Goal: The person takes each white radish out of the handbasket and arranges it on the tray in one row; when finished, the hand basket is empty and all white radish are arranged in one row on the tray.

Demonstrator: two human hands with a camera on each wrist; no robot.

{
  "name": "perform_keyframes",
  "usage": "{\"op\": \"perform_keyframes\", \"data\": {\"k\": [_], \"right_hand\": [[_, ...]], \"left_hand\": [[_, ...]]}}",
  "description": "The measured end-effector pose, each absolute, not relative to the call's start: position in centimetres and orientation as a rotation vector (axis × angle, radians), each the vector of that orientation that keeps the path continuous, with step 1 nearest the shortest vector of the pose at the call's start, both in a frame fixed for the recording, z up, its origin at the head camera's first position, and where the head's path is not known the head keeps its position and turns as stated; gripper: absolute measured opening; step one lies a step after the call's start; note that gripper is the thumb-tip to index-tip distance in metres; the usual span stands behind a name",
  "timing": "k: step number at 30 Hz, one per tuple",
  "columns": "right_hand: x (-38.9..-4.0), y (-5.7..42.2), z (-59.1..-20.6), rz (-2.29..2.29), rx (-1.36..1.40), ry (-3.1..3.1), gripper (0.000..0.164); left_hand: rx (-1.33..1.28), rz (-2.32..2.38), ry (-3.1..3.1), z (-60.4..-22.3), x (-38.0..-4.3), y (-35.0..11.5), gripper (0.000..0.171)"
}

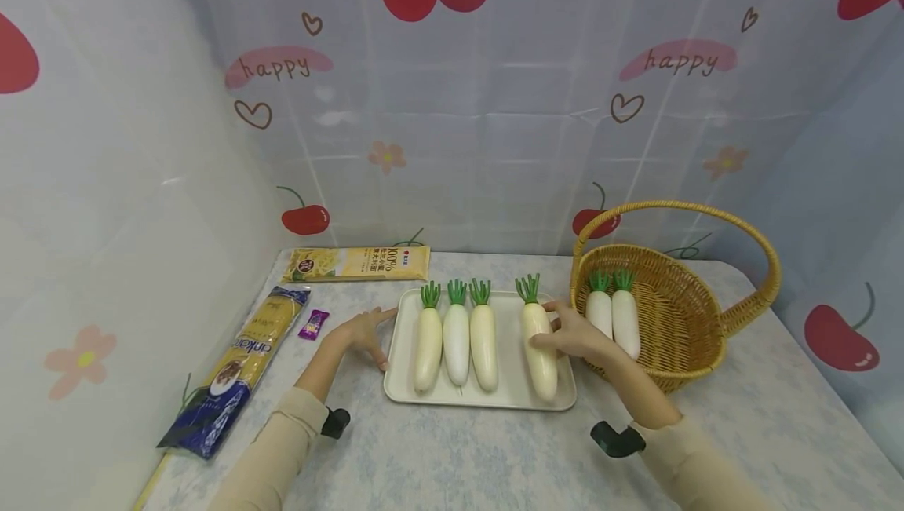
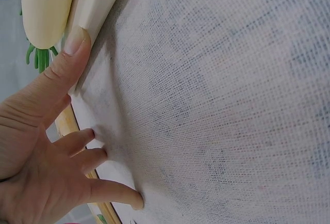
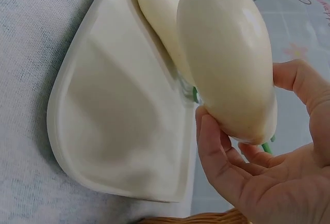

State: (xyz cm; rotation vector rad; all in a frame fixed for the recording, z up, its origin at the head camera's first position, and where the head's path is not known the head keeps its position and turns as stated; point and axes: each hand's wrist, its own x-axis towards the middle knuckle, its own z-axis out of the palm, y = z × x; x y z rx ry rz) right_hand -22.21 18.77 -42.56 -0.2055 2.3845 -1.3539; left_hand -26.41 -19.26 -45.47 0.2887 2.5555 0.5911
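My right hand (image 1: 575, 336) grips a white radish (image 1: 540, 354) with green leaf stubs, thumb on one side and fingers on the other. In the right wrist view this radish (image 3: 227, 59) is held above the tray surface (image 3: 113, 110). Three more radishes, among them the middle one (image 1: 456, 346), lie side by side on the left part of the cream tray (image 1: 510, 358). At the tray's left edge is my left hand (image 1: 362, 336), its fingers spread and holding nothing. In the left wrist view its thumb (image 2: 77, 43) touches the tray's side and the other fingertips reach the tablecloth.
A wicker basket (image 1: 713, 350) with a tall handle stands right of the tray, with two radishes (image 1: 625, 326) inside. At the left lie a blue and yellow pasta packet (image 1: 229, 374) and a small purple wrapped candy (image 1: 314, 324). A yellow noodle packet (image 1: 356, 264) lies along the back.
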Motion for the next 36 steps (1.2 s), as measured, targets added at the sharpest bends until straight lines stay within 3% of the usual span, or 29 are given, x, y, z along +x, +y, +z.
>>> {"op": "perform_keyframes", "data": {"k": [14,22,36], "right_hand": [[-23.2,18.0,-45.0,-1.354,-0.158,2.428,0.073],[-23.6,17.8,-46.0,-1.364,-0.166,2.413,0.071],[-23.9,16.7,-46.5,-1.288,-0.144,2.472,0.071]], "left_hand": [[0.278,0.591,2.556,-45.5,-26.4,-19.2,0.111],[0.317,0.596,2.548,-47.4,-27.7,-19.9,0.116],[0.271,0.588,2.567,-45.8,-26.5,-19.3,0.111]]}}
